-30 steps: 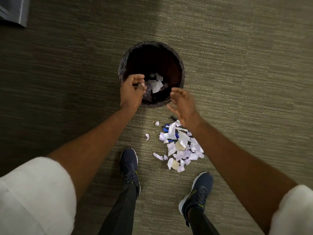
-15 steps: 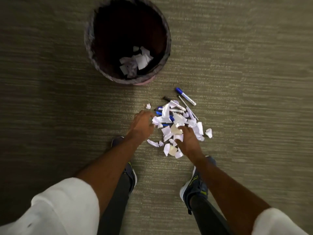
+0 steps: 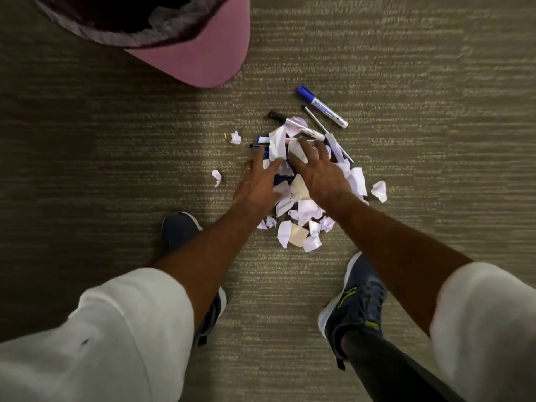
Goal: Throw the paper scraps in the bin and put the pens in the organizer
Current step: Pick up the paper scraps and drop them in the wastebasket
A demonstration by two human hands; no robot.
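A pile of white paper scraps [image 3: 301, 219] lies on the carpet with pens mixed in. A blue-capped marker [image 3: 322, 106], a black-capped marker [image 3: 295, 125] and a thin pen [image 3: 317, 123] lie at the pile's far side. More blue pens [image 3: 262, 140] are partly buried under scraps. My left hand [image 3: 259, 181] and my right hand [image 3: 319, 172] are both spread flat on the far half of the pile, fingers apart, holding nothing that I can see. The pink bin [image 3: 185, 56] with a dark liner stands at the top left, cut off by the frame.
Three loose scraps lie apart from the pile: one at the right [image 3: 379, 190] and two at the left [image 3: 235, 137] [image 3: 216, 177]. My two dark shoes [image 3: 179, 230] [image 3: 353, 309] stand just near of the pile. Carpet surrounds everything. No organizer is in view.
My hands left the bin's rim and dropped onto the scrap pile. The view moved lower and closer, so the bin slid up to the frame's top left.
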